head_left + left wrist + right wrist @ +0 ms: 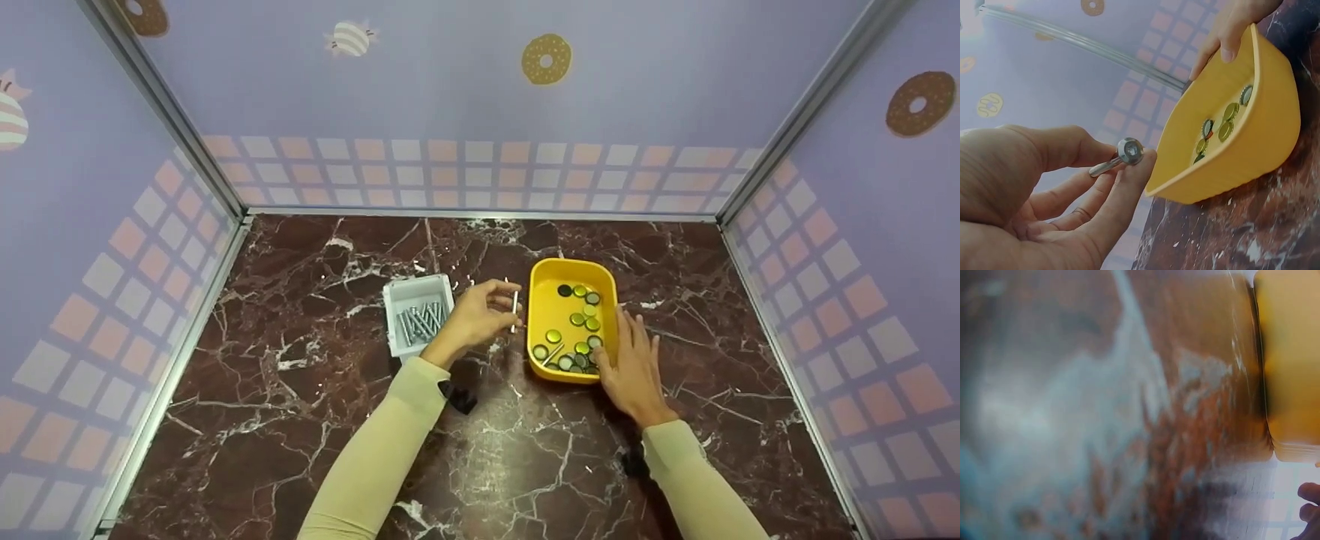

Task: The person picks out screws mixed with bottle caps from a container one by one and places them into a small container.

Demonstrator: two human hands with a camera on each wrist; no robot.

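Note:
My left hand (477, 313) pinches a metal bolt (514, 311) between thumb and fingers, just left of the yellow bin (571, 268). Its round socket head (1131, 151) faces the camera in the left wrist view. My right hand (634, 371) holds the bin's right wall, thumb over the rim and fingers along the outside. Inside the bin are several bottle caps (577, 319), gold-green and silver, plus one bolt (553, 354) lying among those at the near end. Several more bolts (422, 322) lie in a white box (418, 285) behind my left hand.
A dark marble-patterned tabletop (517, 450) lies under everything. Purple panels (450, 82) in metal frames enclose the back and both sides. Near each wrist shows a black piece (459, 397). The right wrist view is mostly blurred tabletop with the bin's yellow wall (1292, 365).

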